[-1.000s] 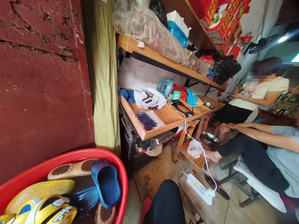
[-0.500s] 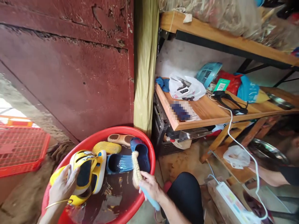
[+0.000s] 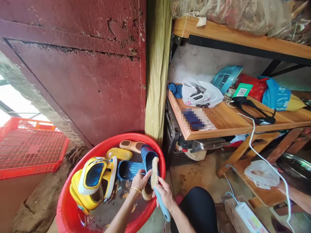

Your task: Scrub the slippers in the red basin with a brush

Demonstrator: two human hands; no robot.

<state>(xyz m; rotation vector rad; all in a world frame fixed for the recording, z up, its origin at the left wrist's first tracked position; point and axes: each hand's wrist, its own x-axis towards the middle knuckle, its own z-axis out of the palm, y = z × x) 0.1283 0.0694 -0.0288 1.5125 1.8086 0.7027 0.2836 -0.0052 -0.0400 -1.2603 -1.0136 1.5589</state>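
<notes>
The right hand [image 3: 165, 194] is closed firmly around the pale blue handle of a wooden-backed bristle brush [image 3: 154, 173], just beside the left hand [image 3: 141, 180], whose half-curled fingers hold a navy plastic slipper [image 3: 148, 158] upright in a round red plastic basin [image 3: 116, 137] of murky water. Wet plastic could slip from that light hold, and a skidding brush could flick water over the rim or knock the yellow plastic clogs [image 3: 93, 181] beyond.

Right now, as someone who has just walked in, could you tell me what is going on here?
A person is bent over a round red plastic basin holding shallow water. Their left hand holds a dark blue plastic slipper, and their right hand grips a pale-blue-handled scrubbing brush against it. Yellow plastic clogs lie in the basin.
</notes>
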